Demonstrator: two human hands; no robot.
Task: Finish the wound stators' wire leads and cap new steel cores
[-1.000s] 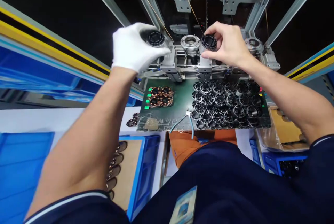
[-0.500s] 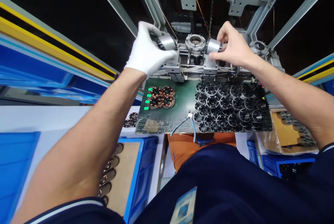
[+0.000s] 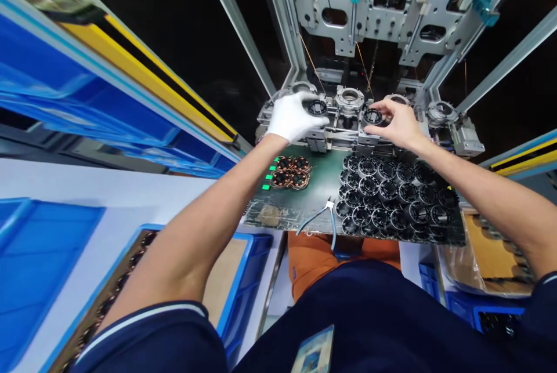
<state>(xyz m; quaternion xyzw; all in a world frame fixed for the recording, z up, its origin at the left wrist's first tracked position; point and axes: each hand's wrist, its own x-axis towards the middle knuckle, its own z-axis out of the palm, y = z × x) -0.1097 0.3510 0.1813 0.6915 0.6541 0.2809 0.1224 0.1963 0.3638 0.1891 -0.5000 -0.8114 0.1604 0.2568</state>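
My left hand [image 3: 292,116], in a white glove, is closed round a motor stator core [image 3: 317,108] whose black slotted end faces up. My bare right hand [image 3: 398,123] pinches a second stator core [image 3: 373,117] between thumb and fingers, its black end also up. Both cores are at the front of the winding machine [image 3: 343,138], either side of a round metal holder [image 3: 349,98]. Whether they touch the machine I cannot tell. Below my right hand, several rows of unwound stator cores [image 3: 389,189] stand on the green board [image 3: 324,176].
Copper-wound stators [image 3: 291,173] with green tags lie on the board's left part. Blue-handled cutting pliers [image 3: 329,206] rest at its front edge. Thin wires hang from the machine's upper plate [image 3: 361,19]. Blue trays [image 3: 243,280] flank me, and a carton of parts [image 3: 487,245] is at right.
Both stator cores have turned from lying sideways to black end up, in my hands. The head view has shifted, showing more of the machine's upper part.
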